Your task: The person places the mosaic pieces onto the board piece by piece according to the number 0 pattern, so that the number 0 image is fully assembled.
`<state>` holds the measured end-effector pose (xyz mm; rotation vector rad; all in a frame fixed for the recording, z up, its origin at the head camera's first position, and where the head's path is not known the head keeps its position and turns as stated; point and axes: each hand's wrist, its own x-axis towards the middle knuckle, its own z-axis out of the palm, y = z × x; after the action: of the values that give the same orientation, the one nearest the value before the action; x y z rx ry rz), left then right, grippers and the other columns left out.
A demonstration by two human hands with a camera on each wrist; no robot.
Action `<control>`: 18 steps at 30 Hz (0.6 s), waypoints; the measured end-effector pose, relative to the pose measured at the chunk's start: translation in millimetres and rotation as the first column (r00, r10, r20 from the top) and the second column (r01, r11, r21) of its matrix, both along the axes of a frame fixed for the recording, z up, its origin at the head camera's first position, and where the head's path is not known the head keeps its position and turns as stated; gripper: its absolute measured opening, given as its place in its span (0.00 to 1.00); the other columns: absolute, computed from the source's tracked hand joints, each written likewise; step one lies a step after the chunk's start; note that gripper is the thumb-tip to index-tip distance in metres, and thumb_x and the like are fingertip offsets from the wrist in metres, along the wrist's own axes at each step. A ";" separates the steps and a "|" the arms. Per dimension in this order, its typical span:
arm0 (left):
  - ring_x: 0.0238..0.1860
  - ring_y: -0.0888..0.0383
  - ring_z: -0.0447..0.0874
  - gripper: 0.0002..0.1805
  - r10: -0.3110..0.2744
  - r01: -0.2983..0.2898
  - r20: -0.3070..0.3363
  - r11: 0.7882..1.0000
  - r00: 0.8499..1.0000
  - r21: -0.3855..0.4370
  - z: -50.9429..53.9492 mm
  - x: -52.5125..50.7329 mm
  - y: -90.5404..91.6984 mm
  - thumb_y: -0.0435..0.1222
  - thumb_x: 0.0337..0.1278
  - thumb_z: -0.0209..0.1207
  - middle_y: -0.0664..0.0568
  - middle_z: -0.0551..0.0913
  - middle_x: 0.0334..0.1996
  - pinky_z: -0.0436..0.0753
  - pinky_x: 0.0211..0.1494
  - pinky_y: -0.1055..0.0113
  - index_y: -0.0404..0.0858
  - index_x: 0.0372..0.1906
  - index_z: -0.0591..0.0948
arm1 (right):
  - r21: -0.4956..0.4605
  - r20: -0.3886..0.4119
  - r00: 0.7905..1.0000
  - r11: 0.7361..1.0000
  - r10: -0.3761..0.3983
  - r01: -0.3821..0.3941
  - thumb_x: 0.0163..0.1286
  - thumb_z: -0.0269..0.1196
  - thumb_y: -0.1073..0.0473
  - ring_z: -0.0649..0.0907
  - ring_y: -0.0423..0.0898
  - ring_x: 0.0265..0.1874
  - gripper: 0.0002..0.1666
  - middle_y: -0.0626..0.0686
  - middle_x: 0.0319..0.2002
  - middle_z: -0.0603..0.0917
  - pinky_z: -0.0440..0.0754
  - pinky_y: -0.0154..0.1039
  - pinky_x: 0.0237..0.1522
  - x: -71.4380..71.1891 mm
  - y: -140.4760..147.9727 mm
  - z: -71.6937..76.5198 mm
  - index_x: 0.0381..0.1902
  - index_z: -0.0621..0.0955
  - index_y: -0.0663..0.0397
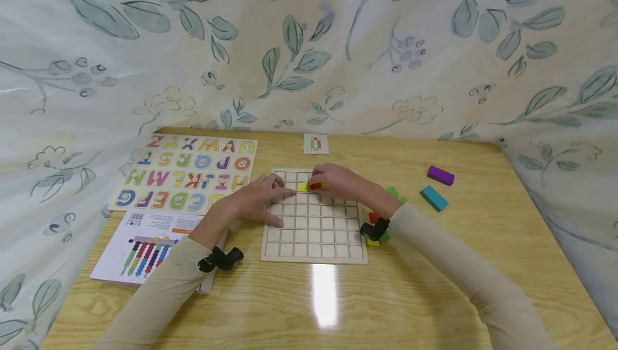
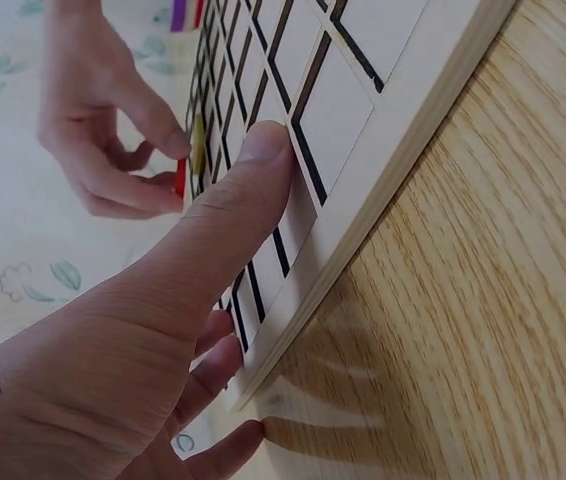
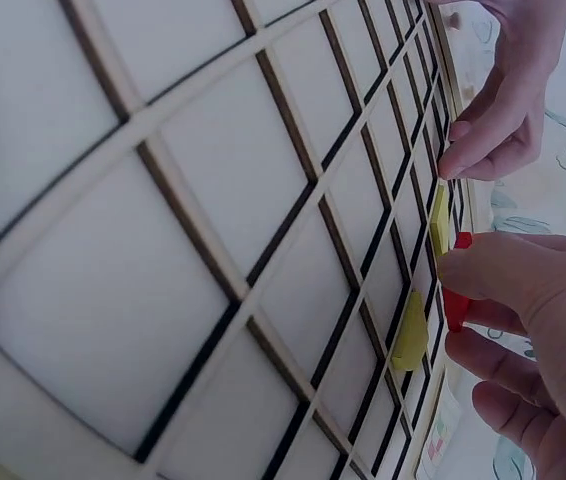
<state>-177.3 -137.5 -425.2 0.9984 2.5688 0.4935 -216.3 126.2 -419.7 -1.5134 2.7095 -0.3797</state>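
A pale wooden grid board [image 1: 314, 253] lies on the table with a yellow tile [image 1: 301, 187] in a cell of its upper part. Thumb and fingers of my right hand [image 1: 340, 181] pinch a red tile [image 3: 456, 305] just over the grid, beside that yellow tile. Another yellow tile [image 3: 411, 335] shows on the board in the right wrist view. My left hand [image 1: 258, 197] rests at the board's left edge, fingers spread and relaxed. In the left wrist view its thumb lies over the grid cells, and the other fingers are partly hidden behind the hand.
Loose green, red and yellow tiles [image 1: 374, 217] lie under the right wrist. Further right are a purple block [image 1: 441, 175] and a teal block [image 1: 434, 198]. A small pattern card [image 1: 316, 144] sits behind the board. An alphabet board [image 1: 232, 147] and a printed booklet [image 1: 108, 256] lie left.
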 end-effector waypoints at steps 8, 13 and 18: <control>0.58 0.51 0.64 0.42 0.004 -0.004 -0.011 1.000 1.000 -0.008 -1.5 -1.9 0.4 0.58 0.47 0.68 0.48 0.67 0.61 0.73 0.58 0.53 0.54 0.70 0.69 | -0.008 0.034 0.999 1.000 -0.025 0.025 0.62 0.69 0.62 0.81 0.45 0.41 0.11 0.50 0.41 0.84 0.81 0.38 0.48 -5.2 -1.3 -2.0 0.42 0.84 0.54; 0.58 0.51 0.65 0.42 0.007 -0.007 -0.014 1.000 1.000 -0.002 -1.2 -1.7 0.4 0.57 0.47 0.68 0.48 0.67 0.61 0.73 0.58 0.53 0.53 0.70 0.69 | -0.015 0.023 0.999 0.999 -0.029 0.029 0.60 0.70 0.61 0.81 0.45 0.39 0.10 0.51 0.40 0.84 0.81 0.38 0.47 -5.7 -2.9 -0.7 0.40 0.84 0.56; 0.58 0.50 0.65 0.42 0.005 -0.005 -0.015 1.000 1.000 0.000 0.8 -1.5 0.5 0.57 0.47 0.68 0.48 0.67 0.61 0.73 0.58 0.53 0.53 0.70 0.69 | 0.001 0.036 0.999 1.000 -0.031 0.031 0.60 0.69 0.62 0.81 0.46 0.40 0.10 0.52 0.39 0.83 0.81 0.38 0.46 -5.7 -2.1 0.3 0.40 0.85 0.57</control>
<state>-178.8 -137.1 -424.4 0.9996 2.5854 0.4894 -222.0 124.0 -419.4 -1.4509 2.7087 -0.4033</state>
